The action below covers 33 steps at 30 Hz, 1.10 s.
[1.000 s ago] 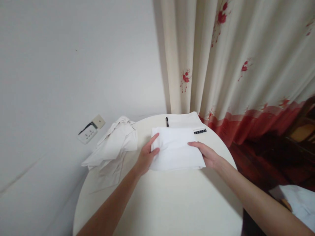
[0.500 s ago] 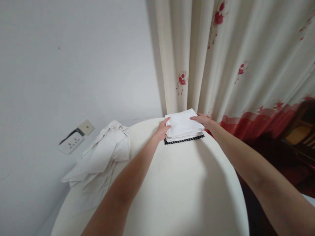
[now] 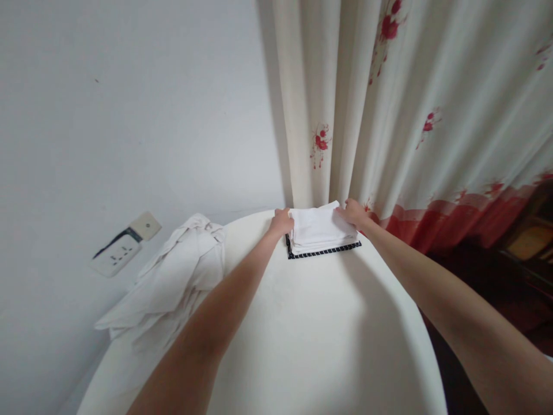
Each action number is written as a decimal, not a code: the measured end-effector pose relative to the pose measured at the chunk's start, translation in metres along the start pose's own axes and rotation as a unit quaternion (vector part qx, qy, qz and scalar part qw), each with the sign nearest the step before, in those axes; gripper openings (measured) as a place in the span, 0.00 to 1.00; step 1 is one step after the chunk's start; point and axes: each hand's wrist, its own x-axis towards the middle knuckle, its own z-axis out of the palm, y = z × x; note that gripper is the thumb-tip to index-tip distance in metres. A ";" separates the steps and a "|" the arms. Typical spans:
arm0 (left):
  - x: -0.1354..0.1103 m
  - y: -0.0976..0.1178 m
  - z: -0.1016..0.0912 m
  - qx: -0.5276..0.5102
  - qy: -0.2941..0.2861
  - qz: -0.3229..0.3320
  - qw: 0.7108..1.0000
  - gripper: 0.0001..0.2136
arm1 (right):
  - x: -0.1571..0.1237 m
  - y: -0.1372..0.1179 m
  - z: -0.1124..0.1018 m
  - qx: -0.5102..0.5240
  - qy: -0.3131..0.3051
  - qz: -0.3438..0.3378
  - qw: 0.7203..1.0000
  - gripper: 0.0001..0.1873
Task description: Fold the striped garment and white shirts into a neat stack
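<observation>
A stack of folded white cloths [image 3: 323, 226] lies at the far end of the round table, on a dark piece with a black-and-white patterned edge [image 3: 325, 252]. At the stack's far left corner, my left hand [image 3: 283, 221] is closed, its fingers pinching the cloth's edge. My right hand [image 3: 354, 213] grips the right side near the far corner, with the thumb side over the top cloth. Some fingertips of both hands are hidden. Left of my left forearm, a loose heap of white cloth [image 3: 181, 271] lies against the wall.
The white round table [image 3: 285, 334] stands against a pale wall [image 3: 173, 115]. A cream curtain with red flowers [image 3: 397, 132] hangs right behind the stack. A wall socket [image 3: 118, 255] is at the left, and dark furniture [image 3: 527, 239] at the far right.
My left hand has slid from the stack's left side toward its far left corner. My right hand has shifted slightly toward the far edge. The top cloth now lies lower and flatter.
</observation>
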 end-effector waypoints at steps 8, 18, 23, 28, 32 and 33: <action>-0.003 0.029 0.065 0.089 -0.044 0.102 0.990 0.21 | -0.018 -0.034 0.041 -0.139 -0.030 -0.194 0.971 0.25; -0.010 0.010 0.074 0.086 -0.016 0.014 0.996 0.25 | -0.009 0.007 0.032 -0.156 -0.029 -0.138 0.978 0.29; -0.015 -0.016 0.039 0.033 0.032 -0.056 0.997 0.25 | -0.014 0.031 0.001 -0.102 0.047 -0.023 0.993 0.28; -0.059 -0.060 -0.007 0.011 0.090 -0.068 0.993 0.26 | -0.053 0.049 -0.021 -0.037 0.166 0.024 0.985 0.29; -0.122 -0.083 -0.028 0.036 0.087 -0.036 0.995 0.26 | -0.096 0.025 -0.021 0.012 0.252 -0.025 0.967 0.29; -0.138 -0.086 -0.031 0.046 0.078 -0.026 0.996 0.26 | -0.109 0.013 -0.017 0.030 0.264 -0.060 0.962 0.29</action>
